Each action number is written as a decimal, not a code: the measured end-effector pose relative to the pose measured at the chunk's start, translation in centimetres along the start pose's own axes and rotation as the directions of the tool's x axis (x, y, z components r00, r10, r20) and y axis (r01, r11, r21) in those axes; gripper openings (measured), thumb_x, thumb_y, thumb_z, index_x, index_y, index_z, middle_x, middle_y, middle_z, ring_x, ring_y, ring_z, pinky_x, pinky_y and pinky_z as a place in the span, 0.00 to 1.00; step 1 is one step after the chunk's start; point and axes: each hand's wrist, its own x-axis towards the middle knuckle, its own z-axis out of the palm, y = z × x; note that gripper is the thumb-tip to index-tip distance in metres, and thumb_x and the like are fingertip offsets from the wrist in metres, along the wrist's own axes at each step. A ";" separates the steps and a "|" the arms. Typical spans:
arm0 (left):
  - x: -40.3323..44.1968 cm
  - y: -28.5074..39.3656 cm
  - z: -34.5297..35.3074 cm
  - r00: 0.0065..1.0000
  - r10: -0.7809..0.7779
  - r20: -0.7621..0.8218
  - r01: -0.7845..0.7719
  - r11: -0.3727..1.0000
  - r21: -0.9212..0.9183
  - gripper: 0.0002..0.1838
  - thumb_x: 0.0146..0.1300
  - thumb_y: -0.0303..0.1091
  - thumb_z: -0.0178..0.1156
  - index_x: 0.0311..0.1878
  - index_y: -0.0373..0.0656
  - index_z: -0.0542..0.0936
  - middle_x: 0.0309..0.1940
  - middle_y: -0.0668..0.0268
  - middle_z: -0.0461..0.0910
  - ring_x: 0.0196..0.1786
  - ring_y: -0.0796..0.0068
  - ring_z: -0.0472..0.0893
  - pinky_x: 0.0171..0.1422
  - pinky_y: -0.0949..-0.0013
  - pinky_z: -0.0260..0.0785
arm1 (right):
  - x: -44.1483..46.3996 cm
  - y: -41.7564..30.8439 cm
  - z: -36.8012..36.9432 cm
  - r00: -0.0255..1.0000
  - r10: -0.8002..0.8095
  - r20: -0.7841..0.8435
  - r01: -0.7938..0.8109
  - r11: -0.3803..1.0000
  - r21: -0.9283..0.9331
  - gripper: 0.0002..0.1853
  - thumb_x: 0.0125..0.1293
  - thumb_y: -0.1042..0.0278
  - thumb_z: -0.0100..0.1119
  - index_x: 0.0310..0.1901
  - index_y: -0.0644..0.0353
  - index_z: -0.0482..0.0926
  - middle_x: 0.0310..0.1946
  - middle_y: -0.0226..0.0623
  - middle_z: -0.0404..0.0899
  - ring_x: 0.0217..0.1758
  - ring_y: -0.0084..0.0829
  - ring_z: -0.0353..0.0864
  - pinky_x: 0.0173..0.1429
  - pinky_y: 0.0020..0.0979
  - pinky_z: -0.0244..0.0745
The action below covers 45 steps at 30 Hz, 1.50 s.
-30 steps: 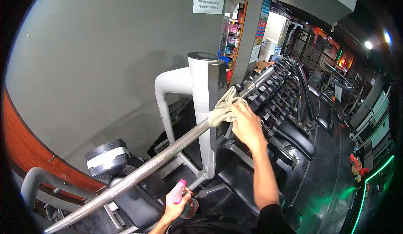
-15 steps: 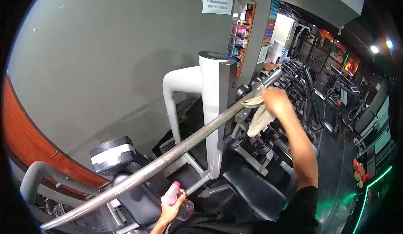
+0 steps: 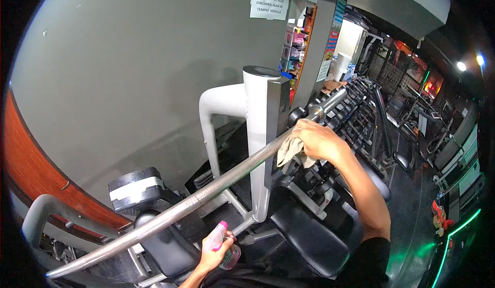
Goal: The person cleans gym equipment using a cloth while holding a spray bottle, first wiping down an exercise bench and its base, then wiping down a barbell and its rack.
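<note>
A long steel barbell point(image 3: 206, 192) runs diagonally across the view, from the lower left to the upper right. Near its far end, my right hand point(image 3: 317, 139) is closed over a beige cloth point(image 3: 291, 151) and presses it against the bar; part of the cloth hangs below. Low in the middle, my left hand point(image 3: 214, 249) is wrapped round a clear spray bottle point(image 3: 230, 257) with a pink and white top, apart from the bar. The bottle is tilted, and fingers cover part of it.
A white and grey upright post point(image 3: 258, 143) stands behind the bar. Below are a black padded bench point(image 3: 309, 244) and another black seat point(image 3: 167, 246). Racked dumbbells point(image 3: 356, 99) line the far right. A black block with a white band point(image 3: 136, 190) sits left.
My right hand has slid the cloth along the bar, down and to the left, away from the far end. My left hand still holds the spray bottle, shifted only slightly.
</note>
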 end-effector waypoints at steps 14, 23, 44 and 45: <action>-0.3 -0.5 -0.1 0.998 -0.049 -0.043 0.049 0.999 0.000 0.08 0.61 0.23 0.58 0.44 0.33 0.74 0.33 0.61 0.78 0.30 0.77 0.78 0.34 0.73 0.73 | -1.9 1.0 -3.2 0.835 0.228 -0.500 0.129 0.803 0.581 0.26 0.51 0.85 0.46 0.54 0.63 0.73 0.48 0.42 0.80 0.54 0.30 0.78 0.60 0.31 0.69; 0.2 -1.1 1.4 0.998 -0.011 -0.062 0.013 0.999 0.031 0.08 0.61 0.23 0.59 0.43 0.33 0.75 0.34 0.63 0.79 0.36 0.78 0.79 0.41 0.74 0.74 | -1.8 -7.2 9.6 0.687 0.215 -0.694 -0.034 0.964 0.265 0.26 0.50 0.85 0.49 0.53 0.60 0.77 0.55 0.48 0.74 0.65 0.42 0.68 0.73 0.50 0.51; -0.2 1.5 1.7 0.990 0.124 -0.072 -0.113 0.983 0.142 0.09 0.60 0.24 0.60 0.43 0.33 0.75 0.34 0.62 0.80 0.37 0.78 0.79 0.44 0.74 0.72 | 1.0 -7.1 5.4 0.757 0.282 -0.590 -0.014 0.909 0.416 0.18 0.50 0.79 0.59 0.46 0.58 0.77 0.43 0.42 0.71 0.47 0.43 0.72 0.52 0.39 0.70; -0.3 1.3 1.6 0.989 0.124 -0.085 -0.112 0.985 0.132 0.09 0.60 0.24 0.60 0.43 0.33 0.75 0.34 0.62 0.80 0.37 0.78 0.79 0.43 0.74 0.72 | 1.0 -7.8 4.7 0.714 0.293 -0.636 -0.075 0.935 0.347 0.21 0.48 0.78 0.60 0.47 0.55 0.77 0.42 0.39 0.70 0.45 0.41 0.72 0.52 0.38 0.70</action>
